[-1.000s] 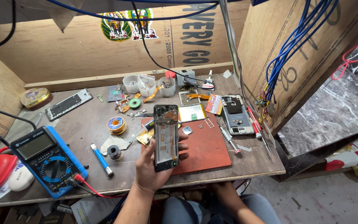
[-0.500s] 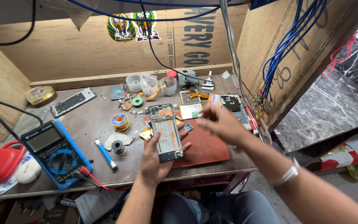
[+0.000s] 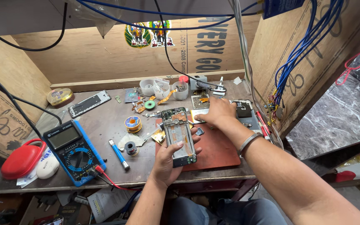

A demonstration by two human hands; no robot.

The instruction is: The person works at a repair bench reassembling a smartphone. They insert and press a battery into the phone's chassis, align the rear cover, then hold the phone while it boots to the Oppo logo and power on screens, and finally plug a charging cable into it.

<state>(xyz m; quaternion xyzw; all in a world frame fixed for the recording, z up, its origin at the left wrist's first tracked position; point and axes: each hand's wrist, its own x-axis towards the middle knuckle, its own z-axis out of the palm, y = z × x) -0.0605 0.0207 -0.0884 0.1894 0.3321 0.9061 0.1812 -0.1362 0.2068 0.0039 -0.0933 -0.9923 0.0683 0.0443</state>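
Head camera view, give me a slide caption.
Left hand holds an opened phone; right hand reaches over the workbench.

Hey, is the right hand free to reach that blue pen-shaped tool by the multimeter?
Probably yes: the right hand seems to hold nothing, but the left hand and its opened phone sit between it and the blue tool.

a worn grey wooden workbench (image 3: 105, 125) boxed in by bare plywood walls (image 3: 84, 54); dark marbled floor (image 3: 338, 121) beyond its right edge.
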